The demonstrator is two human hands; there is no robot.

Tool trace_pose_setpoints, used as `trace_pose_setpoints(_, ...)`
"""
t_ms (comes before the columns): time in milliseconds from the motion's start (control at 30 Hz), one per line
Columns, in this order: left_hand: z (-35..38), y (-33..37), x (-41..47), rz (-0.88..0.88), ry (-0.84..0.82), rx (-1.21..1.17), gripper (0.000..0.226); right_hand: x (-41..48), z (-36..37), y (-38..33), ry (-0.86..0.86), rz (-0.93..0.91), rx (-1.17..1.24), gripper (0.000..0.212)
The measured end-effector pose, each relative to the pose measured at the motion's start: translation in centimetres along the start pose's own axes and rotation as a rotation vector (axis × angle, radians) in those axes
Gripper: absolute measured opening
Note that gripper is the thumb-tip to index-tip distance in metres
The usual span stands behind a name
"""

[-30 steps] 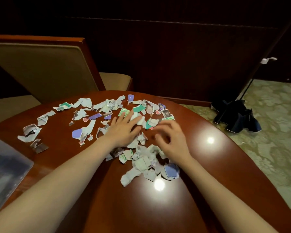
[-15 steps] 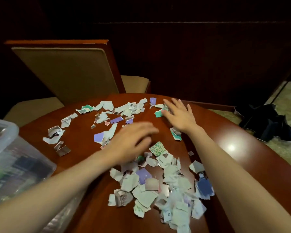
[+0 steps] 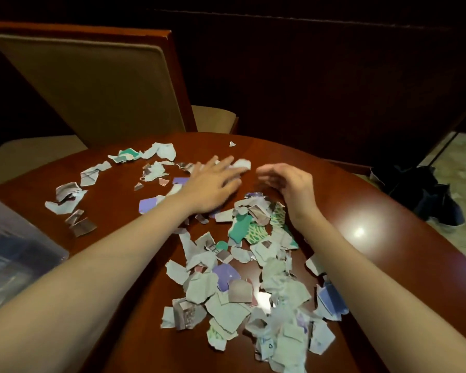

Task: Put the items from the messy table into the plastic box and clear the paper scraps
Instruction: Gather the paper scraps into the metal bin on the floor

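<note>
**Both hands at the far edge of the scrap heap**

The round, glossy wooden worktop point(image 3: 374, 211) fills the lower half of the frame. A padded chair point(image 3: 92, 84) stands behind it at the upper left. At the left edge the clear plastic box point(image 3: 16, 254) sits on the worktop, its contents blurred. A dark bundle point(image 3: 420, 192) lies on the floor at the right.

The paper scraps point(image 3: 253, 286) lie in a thick heap from the centre down to the lower middle of the frame, between the two forearms. Thinner loose scraps point(image 3: 92, 173) are strewn across the upper left of the worktop, well apart from the heap.

The left hand point(image 3: 213, 184) lies palm down at the centre. Its fingers point(image 3: 223, 164) are straight and spread, and their tips touch a white scrap point(image 3: 242, 164). The right hand point(image 3: 291, 187), just beside it, stands on its edge at the far end of the heap. Its fingers point(image 3: 269, 170) are together and gently cupped, holding nothing. One tiny scrap point(image 3: 232, 143) lies alone above both hands.
</note>
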State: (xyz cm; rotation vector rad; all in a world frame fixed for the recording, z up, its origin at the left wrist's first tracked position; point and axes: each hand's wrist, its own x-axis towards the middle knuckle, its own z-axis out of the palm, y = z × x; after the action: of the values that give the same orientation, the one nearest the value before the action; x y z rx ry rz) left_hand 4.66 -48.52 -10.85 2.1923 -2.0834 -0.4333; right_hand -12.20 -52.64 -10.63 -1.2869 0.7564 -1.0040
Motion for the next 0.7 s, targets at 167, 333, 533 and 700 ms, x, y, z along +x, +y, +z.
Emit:
trace_pose_setpoints(167, 0.2, 0.6, -6.9, 0.285, -0.135, -0.134, 0.039, 1.6, 3.6, 0.2, 0.08, 0.046, -0.408, 0.024)
trace_pose_setpoints(333, -3.5, -1.7, -9.5, 0.279, 0.079, -0.372, 0.025, 3.2, 7.0, 1.4, -0.281, 0.004, -1.096, 0.049)
trace_pose_setpoints(533, -4.9, -8.5, -4.7, -0.574, 0.421, -0.217, 0.045, 3.2, 7.0, 1.2, -0.362, -0.017, -0.895, 0.03)
trace_pose_setpoints(700, -3.4, -10.2, -2.8, -0.712, 0.141, -0.142, 0.06, 5.1, 6.3, 1.2, 0.03, -0.07, -0.768, 0.029)
